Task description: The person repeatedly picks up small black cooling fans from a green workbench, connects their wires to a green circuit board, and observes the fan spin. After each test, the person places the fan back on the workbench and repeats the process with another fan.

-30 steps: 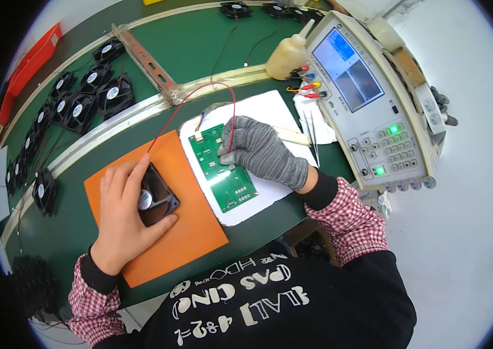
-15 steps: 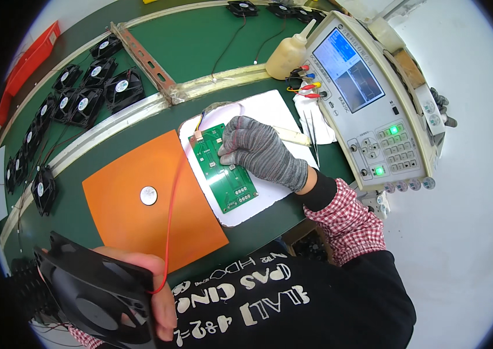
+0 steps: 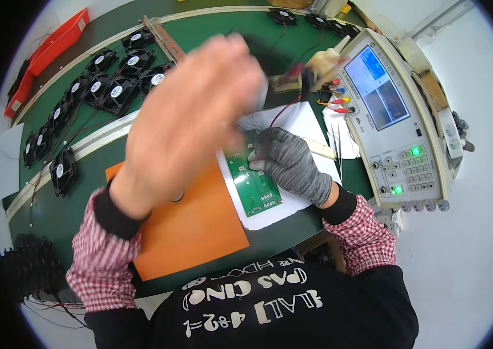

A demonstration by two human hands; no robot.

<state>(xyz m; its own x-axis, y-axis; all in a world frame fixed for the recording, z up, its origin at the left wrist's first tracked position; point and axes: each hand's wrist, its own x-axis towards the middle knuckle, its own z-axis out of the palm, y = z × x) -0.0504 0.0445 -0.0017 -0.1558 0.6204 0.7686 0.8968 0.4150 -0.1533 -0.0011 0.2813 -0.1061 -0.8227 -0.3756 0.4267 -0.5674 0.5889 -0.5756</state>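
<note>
My left hand, bare and smeared by motion, is raised over the middle of the bench. A dark blurred shape, apparently the black cooling fan, shows just beyond its fingers. Red and dark wires run from that side down to my right hand. My right hand, in a grey knit glove, rests on the green circuit board with fingers pinched together. What is between those fingertips is hidden. The board lies on a white pad. My left hand covers most of the board's far left corner.
An orange sheet with a round disc lies left of the board. Several black fans crowd the far left, near a red bin. A tester with a screen, a squeeze bottle and tweezers are at right.
My left hand has swung from the lower left up over the bench, apparently carrying the fan. My right hand stays on the board. The whole view has shifted slightly.
</note>
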